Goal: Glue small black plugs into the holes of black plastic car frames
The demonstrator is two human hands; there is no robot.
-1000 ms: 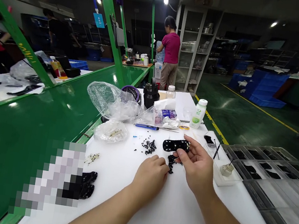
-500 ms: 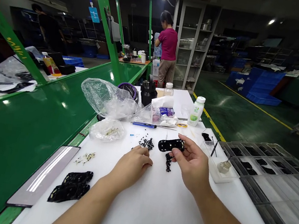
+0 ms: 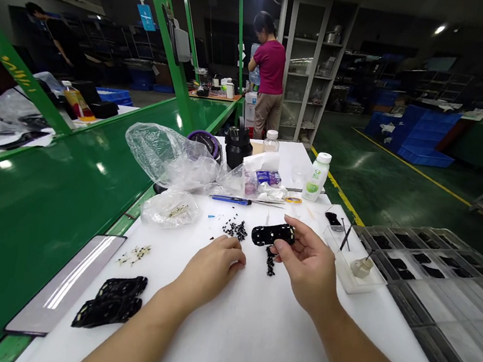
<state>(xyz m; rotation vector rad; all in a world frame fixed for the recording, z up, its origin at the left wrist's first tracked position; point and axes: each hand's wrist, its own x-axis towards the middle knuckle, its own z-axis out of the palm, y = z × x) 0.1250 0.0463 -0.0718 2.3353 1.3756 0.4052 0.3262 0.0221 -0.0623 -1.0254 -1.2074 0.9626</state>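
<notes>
My right hand (image 3: 307, 269) pinches a black perforated plate (image 3: 272, 234) between thumb and fingers, above the white table top (image 3: 243, 351). A small heap of tiny black parts (image 3: 271, 262) lies just under the plate. My left hand (image 3: 214, 271) rests on the table with its fingers curled, holding nothing that I can see. It is nearest to a second scatter of tiny black parts (image 3: 235, 229). Further left lie several stacked black perforated plates (image 3: 109, 302) and a few small pale parts (image 3: 134, 254).
A blue-handled craft knife (image 3: 229, 199) and plastic bags (image 3: 167, 158) lie behind the parts. A white bottle (image 3: 317, 177) stands at the back. A small clear tray (image 3: 353, 267) and a grey compartment tray (image 3: 428, 269) sit right. A co-worker (image 3: 269, 70) stands beyond. A green bench (image 3: 35, 223) runs alongside.
My left hand has moved left, away from the plate, and now lies nearer the table's middle. The whole view has drifted slightly, with the scene shifting left and up. My right hand still holds the plate.
</notes>
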